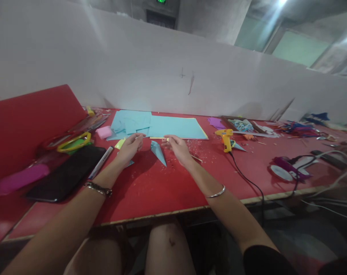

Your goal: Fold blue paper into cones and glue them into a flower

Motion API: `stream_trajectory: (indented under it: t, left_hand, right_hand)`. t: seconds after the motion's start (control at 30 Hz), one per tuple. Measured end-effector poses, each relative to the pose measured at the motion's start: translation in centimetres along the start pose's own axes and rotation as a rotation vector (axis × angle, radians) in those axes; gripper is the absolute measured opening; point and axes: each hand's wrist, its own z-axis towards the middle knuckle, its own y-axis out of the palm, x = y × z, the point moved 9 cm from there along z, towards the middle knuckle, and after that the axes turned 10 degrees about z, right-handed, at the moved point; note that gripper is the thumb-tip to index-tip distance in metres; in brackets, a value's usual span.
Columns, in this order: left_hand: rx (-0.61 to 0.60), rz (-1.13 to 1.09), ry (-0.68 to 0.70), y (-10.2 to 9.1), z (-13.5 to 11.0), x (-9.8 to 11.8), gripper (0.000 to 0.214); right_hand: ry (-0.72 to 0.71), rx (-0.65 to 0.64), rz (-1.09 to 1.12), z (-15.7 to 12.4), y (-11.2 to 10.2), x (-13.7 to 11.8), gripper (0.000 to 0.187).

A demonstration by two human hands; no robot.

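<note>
My right hand [177, 149] is closed, its thumb and fingertips pinching a small pale yellow piece [167, 139] too small to name. My left hand [131, 148] is also closed, with fingertips together; what it holds, if anything, cannot be made out. Between the two hands a light blue paper cone [158, 153] lies on the red table [162, 191], its point toward me. Next to my left hand is a yellow-green scrap [120, 143]. Behind both hands lie light blue paper sheets [173, 126].
A yellow glue gun [225, 139] stands on the right, its black cord running over the table edge. Leftward are a marker [101, 162], a black phone [68, 173], yellow-handled scissors [74, 142] and a pink block [104, 132]. A tray [265, 133] and a purple device [294, 168] sit farther right.
</note>
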Motion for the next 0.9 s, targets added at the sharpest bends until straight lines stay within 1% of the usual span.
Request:
stream_trajectory:
  t: [0.07, 0.13, 0.27, 0.37, 0.5, 0.6, 0.67, 0.77, 0.83, 0.9]
  left_hand:
    - [-0.003, 0.005, 0.005, 0.0, 0.0, -0.1, 0.02]
    - [-0.008, 0.009, 0.008, 0.0, 0.1, -0.1, 0.019]
    - [-0.012, 0.01, 0.004, 0.1, 0.0, 0.0, 0.019]
    - [-0.003, 0.014, -0.005, 0.1, 0.0, 0.0, 0.02]
    - [-0.008, 0.022, -0.003, 0.1, 0.1, -0.1, 0.019]
    - [-0.006, 0.033, -0.011, 0.1, 0.1, -0.1, 0.018]
    - [-0.003, 0.029, -0.013, 0.1, 0.0, 0.1, 0.017]
    - [-0.004, 0.021, -0.004, 0.2, -0.1, 0.4, 0.016]
    - [-0.002, 0.029, 0.002, 0.2, -0.1, 0.5, 0.015]
    - [-0.001, 0.037, 0.006, 0.2, -0.1, 0.4, 0.015]
  right_hand:
    - [0.005, 0.001, -0.032, -0.1, -0.1, -0.1, 0.02]
    - [-0.021, 0.007, -0.1, -0.2, -0.2, -0.4, 0.021]
    - [-0.081, 0.055, -0.184, -0.2, -0.8, -0.9, 0.01]
    - [-0.051, 0.038, -0.149, -0.1, -0.6, -0.5, 0.005]
    - [0.026, 0.013, -0.089, -0.1, -0.2, 0.0, 0.016]
    - [-0.005, -0.021, -0.157, -0.3, 0.1, -0.4, 0.025]
    - [-0.068, -0.024, -0.212, -0.3, 0.0, -0.8, 0.022]
    - [-0.138, -0.002, -0.219, -0.2, -0.2, -1.2, 0.008]
    - [-0.121, 0.003, -0.178, -0.1, -0.2, -1.0, 0.004]
    - [-0.073, 0.001, -0.136, 0.0, -0.1, -0.7, 0.007]
